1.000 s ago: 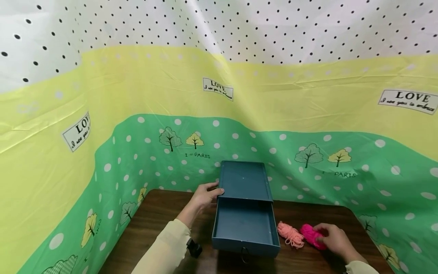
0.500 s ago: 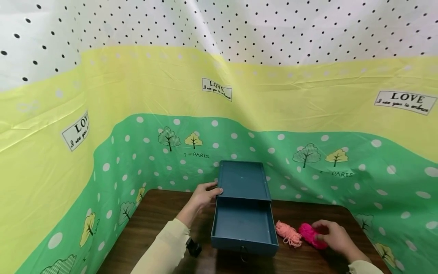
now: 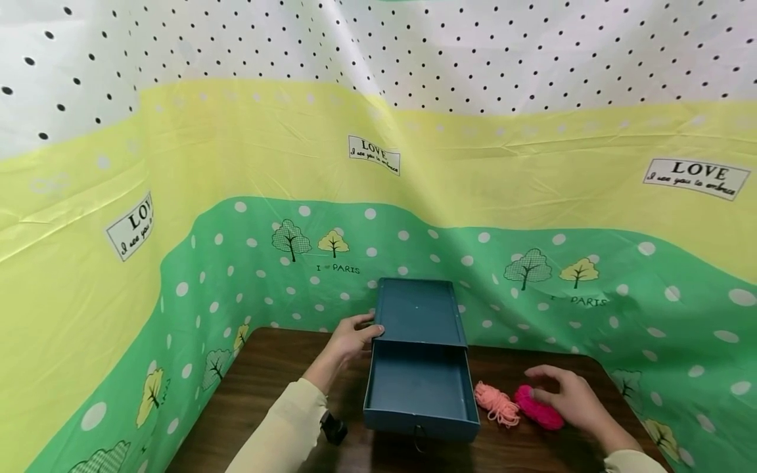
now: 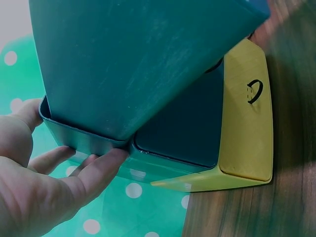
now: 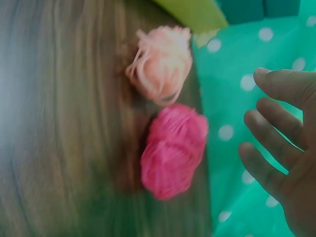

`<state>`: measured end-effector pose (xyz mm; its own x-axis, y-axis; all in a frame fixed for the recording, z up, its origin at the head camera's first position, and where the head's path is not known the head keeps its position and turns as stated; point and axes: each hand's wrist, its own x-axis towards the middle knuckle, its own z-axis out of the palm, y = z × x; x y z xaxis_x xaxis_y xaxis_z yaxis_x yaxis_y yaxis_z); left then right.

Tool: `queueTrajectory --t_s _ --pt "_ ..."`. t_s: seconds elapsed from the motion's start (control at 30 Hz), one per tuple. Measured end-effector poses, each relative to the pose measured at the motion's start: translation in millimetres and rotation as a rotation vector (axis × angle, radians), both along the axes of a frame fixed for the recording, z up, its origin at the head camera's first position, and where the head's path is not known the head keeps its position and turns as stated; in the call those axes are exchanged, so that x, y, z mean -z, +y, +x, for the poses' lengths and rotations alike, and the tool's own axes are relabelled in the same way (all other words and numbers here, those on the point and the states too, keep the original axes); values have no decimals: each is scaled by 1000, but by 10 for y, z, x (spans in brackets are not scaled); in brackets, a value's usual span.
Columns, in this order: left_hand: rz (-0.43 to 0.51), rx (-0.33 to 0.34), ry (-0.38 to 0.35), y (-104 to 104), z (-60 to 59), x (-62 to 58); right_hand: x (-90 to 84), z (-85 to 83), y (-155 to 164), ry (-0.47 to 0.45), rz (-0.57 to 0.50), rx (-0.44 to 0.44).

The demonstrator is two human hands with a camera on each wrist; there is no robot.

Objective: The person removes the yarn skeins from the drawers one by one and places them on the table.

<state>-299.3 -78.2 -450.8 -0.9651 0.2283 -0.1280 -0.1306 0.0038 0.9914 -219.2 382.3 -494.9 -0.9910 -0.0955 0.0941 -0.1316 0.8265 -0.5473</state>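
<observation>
Hot-pink yarn ball (image 3: 537,407) lies on the brown table (image 3: 272,368), right of the blue box (image 3: 421,314), w/ a peach yarn ball (image 3: 498,403) just beside it on the box side — the two look to be touching or nearly so. Box's drawer (image 3: 421,391) is pulled out toward the person; what shows of its inside holds nothing, ring pull at the front.

Right hand (image 3: 564,397) hovers over the pink ball's far-right edge, fingers spread and relaxed, gripping nothing; in the wrist view the fingers (image 5: 276,138) are clear of the yarn (image 5: 173,150). Left hand (image 3: 351,338) holds the box's left front corner, fingers curled on the edge (image 4: 98,170).

Vs. half a sec ago: right hand was curled round the pink ball, now it's lifted off and opened — ball, peach ball, box and left hand haven't shifted. Dotted green-yellow sheet (image 3: 177,197) hangs behind the table.
</observation>
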Motion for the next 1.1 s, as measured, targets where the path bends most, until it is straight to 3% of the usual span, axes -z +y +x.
queueTrajectory --t_s 0.43,1.1 --pt "-12 -9 9 11 -8 22 -375 176 -433 167 -52 -77" --pt "9 -1 13 1 -21 34 -737 438 -954 267 -244 -341"
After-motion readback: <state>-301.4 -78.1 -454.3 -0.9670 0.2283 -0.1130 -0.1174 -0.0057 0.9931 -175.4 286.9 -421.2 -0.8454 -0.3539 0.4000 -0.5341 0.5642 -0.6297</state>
